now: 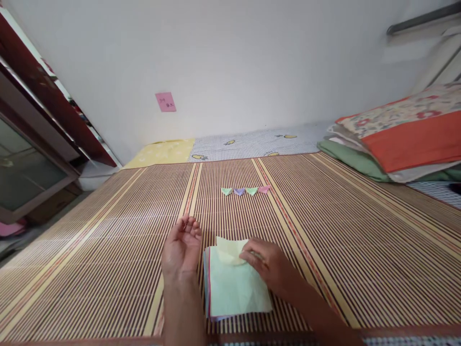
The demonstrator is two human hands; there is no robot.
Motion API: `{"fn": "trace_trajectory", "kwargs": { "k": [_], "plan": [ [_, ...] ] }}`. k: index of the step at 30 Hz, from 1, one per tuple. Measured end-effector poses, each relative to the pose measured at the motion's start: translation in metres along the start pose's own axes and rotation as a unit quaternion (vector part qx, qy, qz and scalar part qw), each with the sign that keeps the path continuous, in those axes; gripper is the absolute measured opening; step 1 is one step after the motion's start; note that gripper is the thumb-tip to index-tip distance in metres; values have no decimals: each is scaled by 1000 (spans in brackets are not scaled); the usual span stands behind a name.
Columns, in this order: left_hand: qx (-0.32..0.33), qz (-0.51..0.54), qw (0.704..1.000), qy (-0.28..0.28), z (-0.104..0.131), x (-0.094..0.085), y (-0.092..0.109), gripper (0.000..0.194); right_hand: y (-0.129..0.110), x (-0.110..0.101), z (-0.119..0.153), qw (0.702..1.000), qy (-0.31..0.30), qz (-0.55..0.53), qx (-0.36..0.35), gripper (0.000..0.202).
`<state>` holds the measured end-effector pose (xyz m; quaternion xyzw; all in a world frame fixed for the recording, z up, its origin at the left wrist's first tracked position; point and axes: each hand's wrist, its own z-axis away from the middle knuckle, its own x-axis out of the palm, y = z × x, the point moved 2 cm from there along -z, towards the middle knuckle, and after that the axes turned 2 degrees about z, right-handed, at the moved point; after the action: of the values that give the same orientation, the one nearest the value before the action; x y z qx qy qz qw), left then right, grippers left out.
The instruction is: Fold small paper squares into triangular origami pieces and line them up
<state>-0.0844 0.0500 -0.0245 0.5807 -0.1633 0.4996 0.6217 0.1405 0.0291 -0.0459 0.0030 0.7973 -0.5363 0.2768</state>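
Observation:
A stack of coloured paper sheets [239, 290], pale green on top, lies on the striped mat near its front edge. My right hand [268, 262] pinches a pale yellow sheet [230, 251] over the upper part of the stack; the sheet looks curved or partly folded. Left of the stack, my left hand [183, 245] is palm up with its fingers loosely curled and nothing in it. Farther back, a row of small folded paper triangles rests on the mat: a green one [226, 191], a purple one [239, 191], another green one [252, 191] and a pink one [264, 189].
The striped mat [126, 240] covers the surface up to a checked cloth [248, 144] and a yellow cloth [162, 151] by the wall. Folded bedding [421, 139] is piled at the right. A pink note [165, 102] is on the wall. A cabinet [25, 158] stands at the left.

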Motion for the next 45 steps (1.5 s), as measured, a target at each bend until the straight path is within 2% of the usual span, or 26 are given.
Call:
{"fn": "trace_trajectory", "kwargs": {
  "k": [2, 5, 7, 8, 10, 12, 17, 22, 26, 32, 36, 40, 43, 45],
  "plan": [
    [1, -30, 999, -22, 3, 4, -6, 19, -2, -14, -12, 988, 63, -126, 61, 29],
    [-4, -80, 994, -79, 13, 13, -17, 30, -4, -26, -33, 923, 151, -342, 90, 28],
    [-17, -147, 972, -183, 21, 21, -25, 39, -5, -24, -46, 885, 168, -424, 92, 27],
    [-26, -162, 966, -199, 23, 22, -28, 41, -5, -22, -52, 873, 172, -447, 94, 27],
    [-33, -207, 960, -184, 26, 21, -33, 43, -5, -16, -59, 862, 174, -467, 93, 28],
    [-26, -237, 958, -160, 25, 20, -35, 41, -6, -13, -61, 867, 179, -456, 89, 29],
    [3, -246, 961, -126, 22, 20, -32, 36, -4, -27, -55, 919, 161, -348, 90, 33],
    [81, -302, 942, -117, 21, 20, -28, 30, 4, -41, -48, 935, 191, -284, 89, 31],
    [112, -353, 923, -105, 21, 18, -23, 39, 8, -48, -43, 951, 213, -208, 81, 26],
    [141, -408, 896, -107, 28, 22, -20, 30, -4, -50, -38, 968, 228, -86, 59, 21],
    [184, -390, 897, -100, 29, 23, -23, 30, -14, -45, -38, 971, 213, -96, 44, 23],
    [221, -333, 915, -48, 26, 18, -25, 25, -15, -43, -39, 970, 230, -75, 18, 28],
    [242, -265, 933, -13, 26, 18, -28, 19, -8, -37, -42, 959, 231, -159, 29, 25],
    [250, -209, 945, 9, 28, 22, -32, 25, -3, -31, -45, 940, 252, -226, 37, 24]
  ]
}}
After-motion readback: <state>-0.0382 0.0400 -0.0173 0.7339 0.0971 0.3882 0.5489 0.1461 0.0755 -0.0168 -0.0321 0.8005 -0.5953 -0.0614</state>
